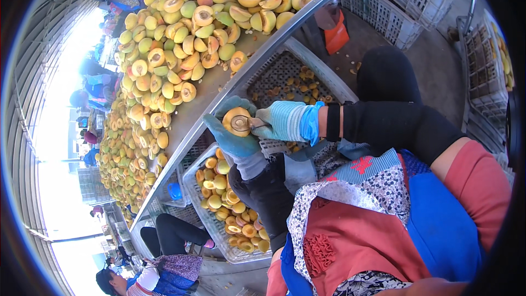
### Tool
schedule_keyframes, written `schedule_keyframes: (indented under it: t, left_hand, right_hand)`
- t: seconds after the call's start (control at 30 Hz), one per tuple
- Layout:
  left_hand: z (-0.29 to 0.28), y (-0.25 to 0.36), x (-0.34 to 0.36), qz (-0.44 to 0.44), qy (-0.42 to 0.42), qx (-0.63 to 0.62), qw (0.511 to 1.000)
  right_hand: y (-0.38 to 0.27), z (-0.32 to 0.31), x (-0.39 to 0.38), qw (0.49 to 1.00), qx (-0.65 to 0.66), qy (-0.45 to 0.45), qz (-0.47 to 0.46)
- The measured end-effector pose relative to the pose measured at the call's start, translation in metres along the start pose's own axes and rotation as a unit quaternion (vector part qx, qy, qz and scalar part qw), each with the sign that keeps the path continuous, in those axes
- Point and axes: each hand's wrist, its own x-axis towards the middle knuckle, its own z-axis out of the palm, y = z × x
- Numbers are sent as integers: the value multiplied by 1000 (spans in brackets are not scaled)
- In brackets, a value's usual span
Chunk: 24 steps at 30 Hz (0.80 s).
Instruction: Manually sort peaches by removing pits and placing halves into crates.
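My left hand [236, 141], in a teal-grey work glove, cups a halved yellow peach [235, 116] with its cut face turned up. My right hand [264, 123], in a glove with a striped cuff, closes around a small pitting tool [254, 123]. The tool's tip meets the middle of the cut face, at the stone; my fingers hide most of its handle. Both hands are just off the metal edge of a sorting table [211, 89]. Many peach halves [181, 38] are heaped on that table.
Below my hands, a grey crate [329, 68] contains peach stones. A pale crate [193, 189] of peach halves stands to its left. Stacked white crates [378, 13] and an orange scoop-like object [336, 34] are at upper right. A co-worker [159, 274] sits at lower left; others work across the table.
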Motion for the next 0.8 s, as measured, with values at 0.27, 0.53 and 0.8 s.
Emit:
schedule_keyframes:
  t: [0.27, 0.53, 0.8]
  left_hand:
    - [19, 15, -6, -21, 2, -19, 1000]
    - [16, -1, 0, 22, 78, 10, 997]
    - [12, 4, 5, -3, 83, -3, 997]
  right_hand:
    - [23, 31, 6, 981, 189, 44, -14]
    - [-20, -8, -9, 893, 372, -139, 211]
    - [-6, -12, -4, 843, 408, -250, 245]
